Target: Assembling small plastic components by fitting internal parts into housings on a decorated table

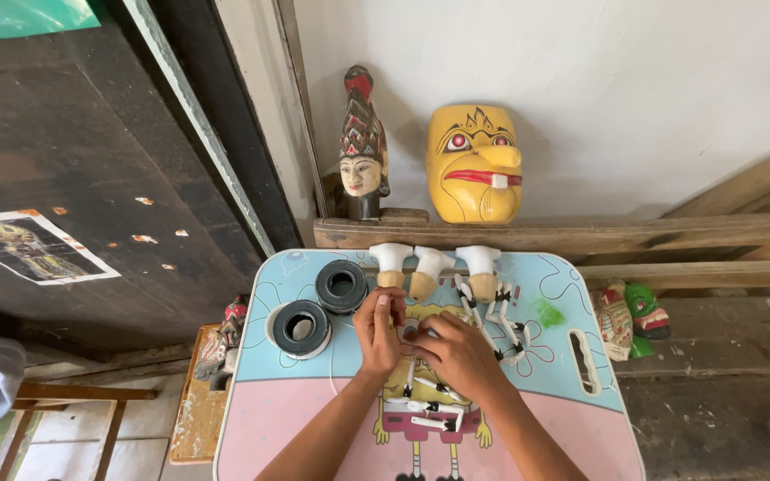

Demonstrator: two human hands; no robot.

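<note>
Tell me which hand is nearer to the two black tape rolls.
Left. The left hand lies just right of the tape rolls, a small gap away. The right hand sits farther right, beyond the left hand, over white jointed pieces.

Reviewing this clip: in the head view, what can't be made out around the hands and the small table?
- Head view: what the left hand and right hand pinch between them; the fingers cover it.
- Whether either hand grips anything: cannot tell.
- The white sticks under the right wrist: partly hidden.
- The small table: its near end is cut off by the bottom edge.
</note>
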